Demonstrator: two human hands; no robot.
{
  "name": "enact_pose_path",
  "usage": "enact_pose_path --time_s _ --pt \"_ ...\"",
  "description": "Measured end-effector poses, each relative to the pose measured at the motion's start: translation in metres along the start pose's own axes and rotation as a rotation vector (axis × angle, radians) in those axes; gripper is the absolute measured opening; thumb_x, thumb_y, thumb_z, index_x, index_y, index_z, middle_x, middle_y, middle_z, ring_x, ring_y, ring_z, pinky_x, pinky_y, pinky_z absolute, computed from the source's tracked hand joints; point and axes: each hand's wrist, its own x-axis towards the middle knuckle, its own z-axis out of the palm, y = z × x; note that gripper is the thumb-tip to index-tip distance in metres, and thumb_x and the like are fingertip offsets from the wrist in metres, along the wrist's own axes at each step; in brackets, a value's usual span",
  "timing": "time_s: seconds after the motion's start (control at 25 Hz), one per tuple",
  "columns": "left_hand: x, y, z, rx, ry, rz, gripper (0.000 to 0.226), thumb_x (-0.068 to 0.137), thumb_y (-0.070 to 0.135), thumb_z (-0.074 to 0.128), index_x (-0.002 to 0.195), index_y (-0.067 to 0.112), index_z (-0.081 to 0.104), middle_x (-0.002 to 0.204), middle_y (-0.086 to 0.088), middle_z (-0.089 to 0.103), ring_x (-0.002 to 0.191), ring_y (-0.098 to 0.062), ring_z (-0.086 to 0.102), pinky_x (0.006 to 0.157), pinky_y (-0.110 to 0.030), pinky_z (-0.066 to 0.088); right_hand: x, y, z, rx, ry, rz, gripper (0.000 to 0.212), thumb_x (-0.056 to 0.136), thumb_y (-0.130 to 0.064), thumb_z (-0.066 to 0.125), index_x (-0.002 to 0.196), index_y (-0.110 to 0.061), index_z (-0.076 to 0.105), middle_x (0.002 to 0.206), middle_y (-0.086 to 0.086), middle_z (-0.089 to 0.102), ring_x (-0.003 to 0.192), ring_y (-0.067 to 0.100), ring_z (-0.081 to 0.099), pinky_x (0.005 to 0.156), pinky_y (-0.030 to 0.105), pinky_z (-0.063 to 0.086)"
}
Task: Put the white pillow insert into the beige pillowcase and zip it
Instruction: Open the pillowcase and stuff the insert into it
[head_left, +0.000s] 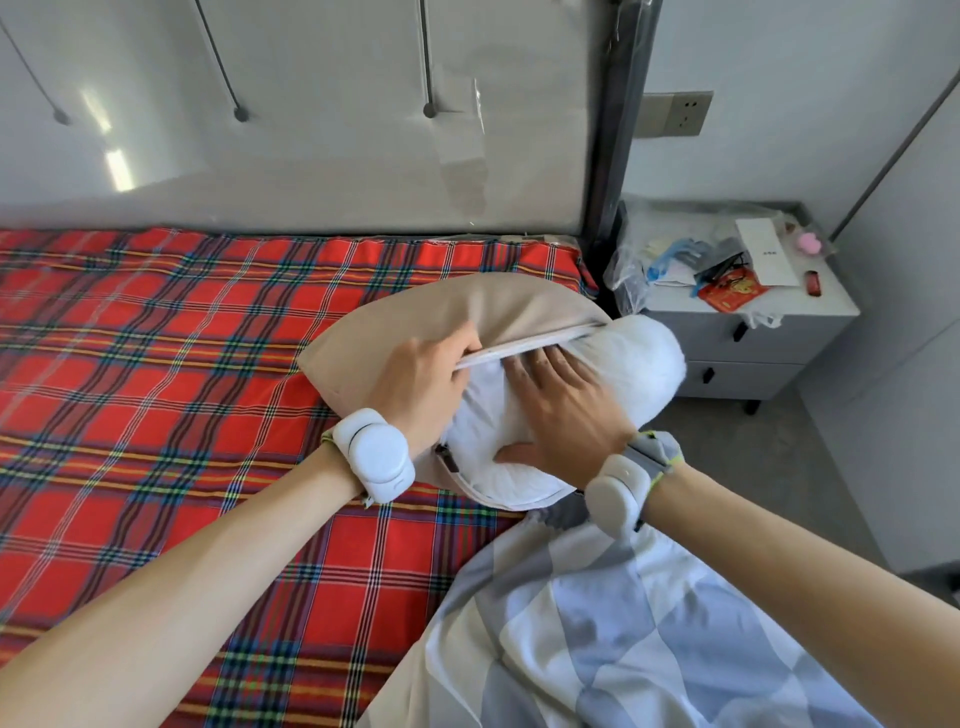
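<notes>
How far: I think I am about halfway. Much of the pillow is in, but a big round end still sticks out and the zip is open.
Left to do: push the rest in, then pull the zip closed.
My left hand (421, 379): my fingers are curled and pinch the top edge of the case's mouth, lifting it up.
My right hand (561, 415): my fingers are spread flat and press down on the pillow. My fingertips go just under the lifted edge.
Soft white pillow insert (639, 358): in the middle of the frame, under my right hand. Its puffy end bulges out to the right.
Beige cloth pillowcase (441, 312): around the left part of the pillow, lying on the bed.
White zip edge (530, 345): runs along the open mouth, just above my right fingers.
Red checked bed sheet (182, 338): fills the left of the frame.
Grey and white checked quilt (623, 623): lower right, near my right arm.
Small grey bedside table (753, 332): upper right, with bags and papers on top.
</notes>
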Motion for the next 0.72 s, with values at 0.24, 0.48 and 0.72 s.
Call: enact_pose_path --time_s 0.24,0.48,0.72 --pt "-0.009 0.009 0.012 -0.075 -0.116 -0.04 0.01 0.087 0.006 0.055 0.082 0.016 0.054 0.054 -0.001 0.049 0.052 -0.026 0.047 0.052 -0.038 0.04 0.016 0.002 0.02 0.136 -0.371 0.067 0.085 0.08 -0.055 0.057 0.146 -0.015 0.022 0.15 0.009 0.031 0.139 0.026 0.026 0.116 0.041 0.016" --pt "0.0 -0.006 -0.017 0.007 -0.096 -0.117 0.011 0.088 0.005 0.056 0.094 0.013 0.052 0.06 0.005 0.053 0.055 -0.021 0.051 0.049 -0.028 0.033 -0.004 0.062 -0.049 0.364 0.352 0.193 0.04 0.072 -0.042 0.074 0.107 -0.025 0.063 0.107 -0.004 0.061 0.099 0.021 0.057 0.078 0.037 0.051" --pt "-0.033 0.04 0.013 0.448 -0.491 -0.064 0.042 0.088 0.035 0.051 0.126 0.025 0.039 0.11 -0.009 0.057 0.099 -0.033 0.058 0.081 -0.038 0.045 -0.026 0.055 -0.004 0.206 -0.006 0.38 0.039 0.071 -0.049 0.064 0.092 -0.02 0.049 0.093 -0.004 0.055 0.09 0.025 0.057 0.06 0.031 0.04"
